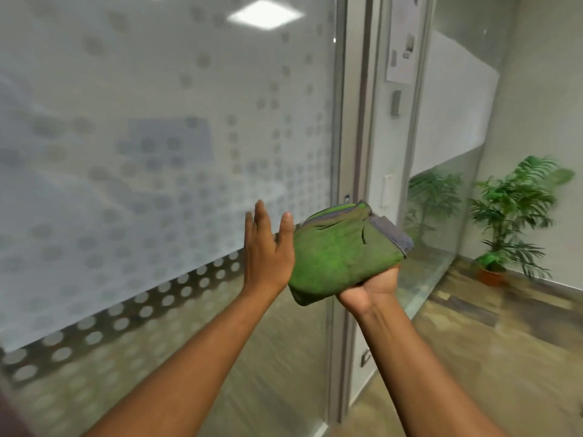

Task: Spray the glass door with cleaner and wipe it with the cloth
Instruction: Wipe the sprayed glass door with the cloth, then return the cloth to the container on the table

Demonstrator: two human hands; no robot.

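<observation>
A frosted glass door with a dotted pattern fills the left and middle of the head view. My right hand grips a folded green cloth with grey edging from below, holding it up in front of the door's right edge. My left hand is raised just left of the cloth, fingers straight and together, its thumb close to the cloth's edge. No spray bottle is in view.
A metal door frame runs vertically right of the glass. Beyond it a glass partition stretches away, with a potted palm on the wooden floor in the far corner.
</observation>
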